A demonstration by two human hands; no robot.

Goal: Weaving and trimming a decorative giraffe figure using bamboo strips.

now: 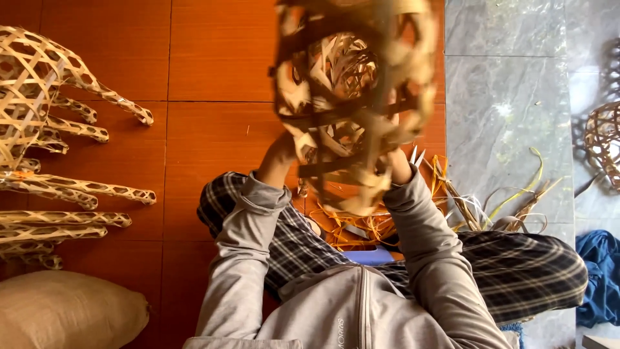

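I hold a woven bamboo lattice shape (352, 90) up close to the camera, where it looks blurred. My left hand (279, 155) grips its lower left edge. My right hand (395, 165) grips its lower right edge, mostly hidden behind the strips. Both arms wear grey sleeves, and my plaid-trousered legs are crossed below. Loose bamboo strips and offcuts (361, 229) lie on the floor under the piece, with a pair of scissor tips (416, 156) showing beside my right wrist.
Several finished woven bamboo animal figures (45, 129) lie on the orange tiled floor at left. A tan sack (64, 313) sits bottom left. Grey marble floor (504, 97) is at right, with another woven piece (604, 142) and a blue cloth (600, 278).
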